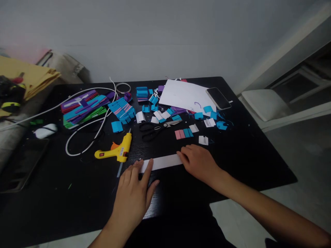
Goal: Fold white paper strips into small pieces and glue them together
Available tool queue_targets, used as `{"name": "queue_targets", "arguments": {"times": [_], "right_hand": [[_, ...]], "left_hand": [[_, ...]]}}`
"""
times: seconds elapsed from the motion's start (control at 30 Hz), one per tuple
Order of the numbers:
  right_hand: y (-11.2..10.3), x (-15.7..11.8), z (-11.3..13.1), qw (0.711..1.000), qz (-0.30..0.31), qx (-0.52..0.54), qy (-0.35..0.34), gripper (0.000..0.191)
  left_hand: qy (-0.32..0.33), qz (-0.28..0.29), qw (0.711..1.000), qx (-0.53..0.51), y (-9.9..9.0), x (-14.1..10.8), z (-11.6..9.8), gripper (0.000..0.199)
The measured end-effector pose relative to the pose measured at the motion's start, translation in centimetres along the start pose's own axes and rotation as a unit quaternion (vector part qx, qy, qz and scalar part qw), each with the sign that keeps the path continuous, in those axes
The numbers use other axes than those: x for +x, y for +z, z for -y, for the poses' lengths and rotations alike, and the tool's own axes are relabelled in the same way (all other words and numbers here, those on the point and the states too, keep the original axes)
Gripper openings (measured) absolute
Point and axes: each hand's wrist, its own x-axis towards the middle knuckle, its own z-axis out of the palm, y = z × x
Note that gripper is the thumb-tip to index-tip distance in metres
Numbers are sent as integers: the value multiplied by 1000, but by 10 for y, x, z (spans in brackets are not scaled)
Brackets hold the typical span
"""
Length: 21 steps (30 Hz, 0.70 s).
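One white strip [165, 162] lay flat beneath my spread left hand [133, 193], my curled right hand [199, 163] pinching its end! Black table [90, 203], grey wall [165, 41].

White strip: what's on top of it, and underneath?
The left hand lies over one end of the white strip, the right hand over the other; its middle is bare. Black table shows around it. The covered ends and anything underneath can't be seen.

two hands [132, 189]; one glue gun [123, 148]; one scissors [161, 127]
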Motion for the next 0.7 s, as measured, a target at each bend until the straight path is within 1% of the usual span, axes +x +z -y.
{"name": "queue_targets", "arguments": {"times": [0.07,0.17,0.27,0.37,0.43,0.47,0.53,0.6,0.7], "right_hand": [[-2,-5,-13,1000,-10,-11,15,30],[-4,-13,-29,999,-27,-32,-1,32],[-5,-16,-34,997,-57,-49,-16,35],[-6,-15,-24,994,-101,-46,-20,37],[-5,-12,-12,994,-108,-6,-34,35],[-4,-9,-5,994,-99,20,-50,32],[-2,-5,8,992,-59,63,-86,25],[1,-1,17,991,-33,70,-110,21],[5,2,22,992,-11,59,-112,18]], "left_hand": [[3,-1,1000,2,-1,1,0,54],[8,-1,1000,3,-2,1,0,53],[10,0,1000,4,-4,0,0,54],[12,1,1000,3,-6,1,0,54],[11,4,1000,0,-9,4,0,53],[8,7,1000,-3,-11,6,0,52],[1,14,1000,-12,-16,11,0,50],[-7,17,1000,-18,-19,17,-2,45],[-9,11,999,-29,-19,28,-8,33]]}}
